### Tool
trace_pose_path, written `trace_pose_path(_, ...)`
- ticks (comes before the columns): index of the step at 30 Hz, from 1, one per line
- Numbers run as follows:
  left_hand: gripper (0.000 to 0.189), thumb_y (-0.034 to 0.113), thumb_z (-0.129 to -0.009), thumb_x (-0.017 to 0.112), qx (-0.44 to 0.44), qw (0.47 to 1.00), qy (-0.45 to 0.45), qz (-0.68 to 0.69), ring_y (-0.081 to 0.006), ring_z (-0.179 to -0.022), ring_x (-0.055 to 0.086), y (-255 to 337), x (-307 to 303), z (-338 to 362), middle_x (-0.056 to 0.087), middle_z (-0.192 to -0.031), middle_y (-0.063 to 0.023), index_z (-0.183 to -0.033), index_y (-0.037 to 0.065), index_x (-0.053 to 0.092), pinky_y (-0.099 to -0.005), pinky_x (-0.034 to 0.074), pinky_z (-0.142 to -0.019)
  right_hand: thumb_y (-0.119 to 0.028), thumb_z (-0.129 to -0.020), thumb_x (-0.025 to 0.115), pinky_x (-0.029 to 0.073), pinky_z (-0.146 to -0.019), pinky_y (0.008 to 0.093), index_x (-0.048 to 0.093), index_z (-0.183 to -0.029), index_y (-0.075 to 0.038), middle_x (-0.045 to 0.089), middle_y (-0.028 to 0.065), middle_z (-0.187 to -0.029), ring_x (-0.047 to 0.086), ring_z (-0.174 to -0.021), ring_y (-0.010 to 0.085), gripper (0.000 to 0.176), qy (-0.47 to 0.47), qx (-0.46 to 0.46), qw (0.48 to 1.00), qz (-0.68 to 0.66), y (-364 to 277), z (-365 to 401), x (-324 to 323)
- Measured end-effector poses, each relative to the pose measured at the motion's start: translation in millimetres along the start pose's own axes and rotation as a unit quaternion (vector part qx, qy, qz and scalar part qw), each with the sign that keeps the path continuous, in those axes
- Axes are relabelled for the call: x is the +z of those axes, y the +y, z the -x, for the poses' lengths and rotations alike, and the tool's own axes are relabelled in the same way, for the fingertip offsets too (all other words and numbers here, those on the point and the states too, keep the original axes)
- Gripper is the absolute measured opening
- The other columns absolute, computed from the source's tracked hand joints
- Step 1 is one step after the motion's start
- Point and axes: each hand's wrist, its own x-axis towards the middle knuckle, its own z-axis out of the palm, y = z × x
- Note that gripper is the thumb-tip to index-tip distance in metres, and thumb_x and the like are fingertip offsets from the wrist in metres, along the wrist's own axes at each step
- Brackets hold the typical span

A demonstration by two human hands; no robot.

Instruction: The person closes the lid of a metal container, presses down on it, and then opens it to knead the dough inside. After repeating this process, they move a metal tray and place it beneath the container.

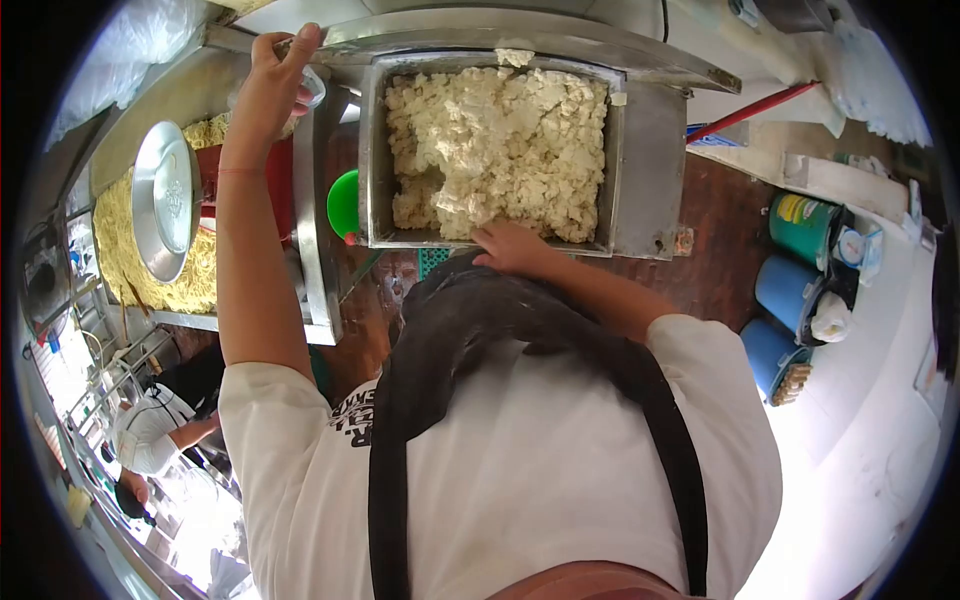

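A rectangular metal bin (375, 150) in front of me holds a heap of crumbly, pale dough (500, 140). My left hand (275, 90) is raised at the upper left, its fingers closed around the left end of a long metal lid (480, 32) that spans the far side of the bin. Clear plastic shows beside those fingers. My right hand (515, 248) is at the near rim of the bin, fingers bent over the edge and close to the dough. A small lump of dough (515, 57) sticks to the far rim.
On the left, a metal bowl (165, 200) lies over yellow shredded strands (115, 240) in a tray. A green round container (343, 205) stands beside the bin. Blue barrels (785, 290) line the right wall, near a red pole (750, 112). Another person (155, 430) is at lower left.
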Motion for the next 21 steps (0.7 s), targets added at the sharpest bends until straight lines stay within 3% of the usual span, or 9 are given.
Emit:
trace_pose_path(5, 0.086, 0.071, -0.088, 0.061, 0.002, 1.000, -0.002, -0.001, -0.0197, -0.075, 0.068, 4, -1, 4, 0.064, -0.090, -0.0123, -0.135, 0.001, 0.045, -0.0319, 0.056, -0.065, -0.035, -0.100, 0.057, 0.052, -0.074, 0.0476, 0.063, -0.099, -0.003, 0.067, 0.0157, -0.090, 0.065, -0.084, 0.0360, 0.033, 0.044, -0.018, 0.998, -0.036, 3, -20, 12)
trace_pose_path(8, 0.084, 0.067, -0.088, 0.065, 0.015, 1.000, -0.002, -0.022, -0.0203, -0.074, 0.068, -1, 2, 3, 0.066, -0.087, -0.0117, -0.135, 0.001, 0.045, -0.0323, 0.056, -0.065, -0.030, -0.098, 0.059, 0.052, -0.071, 0.0486, 0.063, -0.096, -0.004, 0.067, 0.0164, -0.086, 0.065, -0.078, 0.0376, 0.026, 0.049, 0.146, 0.982, -0.111, 15, -31, 16)
trace_pose_path(11, 0.071, 0.053, -0.088, 0.074, 0.046, 0.996, 0.007, -0.077, -0.0201, -0.070, 0.067, 2, 0, 9, 0.068, -0.084, -0.0113, -0.131, 0.002, 0.046, -0.0349, 0.054, -0.064, -0.024, -0.096, 0.061, 0.052, -0.070, 0.0478, 0.064, -0.098, -0.005, 0.067, 0.0165, -0.085, 0.064, -0.077, 0.0386, 0.020, 0.171, 0.101, 0.967, -0.161, 26, -45, -16)
trace_pose_path(13, 0.061, 0.047, -0.090, 0.074, 0.122, 0.986, 0.032, -0.113, -0.0170, -0.066, 0.065, -12, 1, 6, 0.069, -0.086, -0.0107, -0.127, 0.005, 0.049, -0.0345, 0.053, -0.060, -0.022, -0.094, 0.063, 0.053, -0.078, 0.0461, 0.064, -0.113, -0.008, 0.064, 0.0196, -0.103, 0.064, -0.096, 0.0370, 0.024, 0.221, 0.145, 0.963, -0.052, 22, -58, -65)
trace_pose_path(14, 0.047, 0.031, -0.090, 0.075, 0.107, 0.987, 0.051, -0.109, -0.0324, -0.070, 0.070, -1, 3, 13, 0.069, -0.081, -0.0180, -0.122, 0.006, 0.051, -0.0437, 0.053, -0.068, -0.023, -0.093, 0.064, 0.053, -0.082, 0.0456, 0.063, -0.121, -0.010, 0.062, 0.0214, -0.112, 0.062, -0.103, 0.0372, 0.030, 0.272, 0.155, 0.950, 0.011, 24, -68, -87)
trace_pose_path(16, 0.036, 0.022, -0.092, 0.070, 0.134, 0.980, 0.076, -0.125, -0.0357, -0.071, 0.069, -16, 3, 2, 0.069, -0.081, -0.0204, -0.121, 0.008, 0.052, -0.0460, 0.053, -0.067, -0.026, -0.092, 0.066, 0.051, -0.091, 0.0471, 0.057, -0.139, -0.016, 0.051, 0.0246, -0.127, 0.056, -0.116, 0.0400, 0.049, 0.258, 0.238, 0.935, 0.044, 49, -100, -123)
trace_pose_path(18, 0.026, 0.008, -0.092, 0.061, 0.176, 0.965, 0.115, -0.154, -0.0387, -0.069, 0.068, -23, 3, -3, 0.068, -0.077, -0.0232, -0.117, 0.010, 0.057, -0.0489, 0.051, -0.065, -0.027, -0.091, 0.068, 0.050, -0.097, 0.0496, 0.053, -0.144, -0.017, 0.047, 0.0260, -0.133, 0.056, -0.117, 0.0424, 0.056, 0.271, 0.256, 0.923, 0.096, 59, -120, -152)
trace_pose_path(21, 0.023, 0.005, -0.092, 0.056, 0.153, 0.976, 0.092, -0.125, -0.0381, -0.065, 0.068, -22, -3, -5, 0.066, -0.073, -0.0227, -0.114, 0.009, 0.060, -0.0490, 0.051, -0.063, -0.028, -0.089, 0.069, 0.049, -0.097, 0.0510, 0.050, -0.148, -0.018, 0.045, 0.0268, -0.136, 0.056, -0.118, 0.0434, 0.063, 0.229, 0.316, 0.915, 0.099, 82, -151, -170)
